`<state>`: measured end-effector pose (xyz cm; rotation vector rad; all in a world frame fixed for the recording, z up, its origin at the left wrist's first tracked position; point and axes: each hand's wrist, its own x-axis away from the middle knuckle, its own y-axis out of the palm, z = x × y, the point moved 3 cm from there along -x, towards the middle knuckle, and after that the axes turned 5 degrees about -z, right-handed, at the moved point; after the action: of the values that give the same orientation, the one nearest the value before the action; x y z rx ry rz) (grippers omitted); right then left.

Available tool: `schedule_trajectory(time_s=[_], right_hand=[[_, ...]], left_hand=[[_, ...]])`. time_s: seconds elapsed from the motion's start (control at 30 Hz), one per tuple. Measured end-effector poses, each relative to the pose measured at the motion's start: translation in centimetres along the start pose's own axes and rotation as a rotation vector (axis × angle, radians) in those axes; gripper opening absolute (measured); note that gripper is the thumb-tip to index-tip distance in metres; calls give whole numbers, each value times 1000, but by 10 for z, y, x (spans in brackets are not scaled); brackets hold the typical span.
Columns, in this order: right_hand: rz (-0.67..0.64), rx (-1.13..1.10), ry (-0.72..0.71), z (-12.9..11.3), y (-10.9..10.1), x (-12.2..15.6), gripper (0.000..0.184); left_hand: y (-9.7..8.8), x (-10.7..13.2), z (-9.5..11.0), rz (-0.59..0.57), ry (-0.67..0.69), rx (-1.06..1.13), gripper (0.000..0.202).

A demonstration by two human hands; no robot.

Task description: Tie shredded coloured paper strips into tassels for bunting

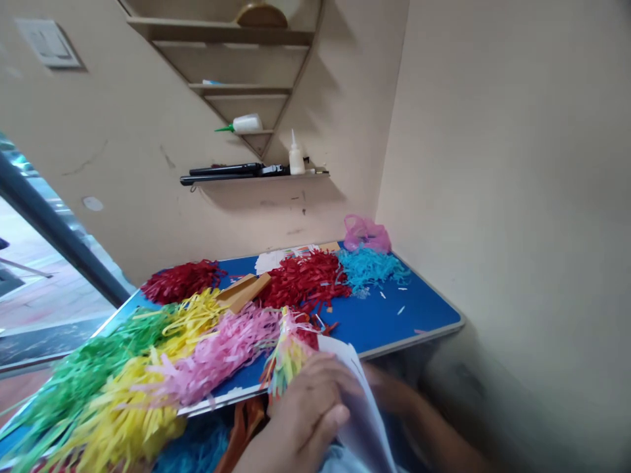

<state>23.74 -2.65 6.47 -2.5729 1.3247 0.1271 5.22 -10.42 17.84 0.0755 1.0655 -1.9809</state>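
Observation:
My left hand (318,397) is closed at the near edge of the table, its fingers bent over the left edge of a white folded paper sheet (362,414). Just beyond those knuckles stands a bunch of multicoloured paper strips (290,351), pink, yellow, green and orange; whether the hand touches it I cannot tell. My right hand (367,381) is mostly hidden behind the white sheet, with only the wrist and forearm showing on the right. Pink shredded paper strips (221,355) lie left of the bunch.
The blue table (384,322) bears red strips (310,276), blue strips (372,266), yellow strips (118,420), green strips (93,358) and brown card (244,292). A pink plastic bag (367,234) sits at the back corner. Glue bottles (296,159) stand on wall shelves.

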Motion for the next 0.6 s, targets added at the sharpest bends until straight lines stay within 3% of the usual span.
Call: schedule_trajectory(time_s=[0.07,0.13,0.2,0.33,0.4,0.47,0.53,0.6], right_hand=[[-80,-97,81,4,14,-11,67],[-20,-128,123,-1,10,-16,62],[117,5,138,-12,-6,-17,49],[422,484,176,-34,-27,-11,32],[561,648,35,-42,-17,-7,35],[625,818,-268,-51,3,-4,38],[553,930,-534,-57,27,-2,42],[456,940,-629,-61,43,-4,45]], left_hand=[[1,-1,-11,5,39,58,47],[-4,3,-30,82,-12,79,57],[-11,7,-53,73,-189,123,53],[-18,7,-81,-81,-659,455,49],[-21,3,-84,-52,-747,569,46],[-21,0,-84,-41,-763,634,42],[-19,2,-84,-45,-775,718,39],[-16,6,-83,-21,-779,801,41]])
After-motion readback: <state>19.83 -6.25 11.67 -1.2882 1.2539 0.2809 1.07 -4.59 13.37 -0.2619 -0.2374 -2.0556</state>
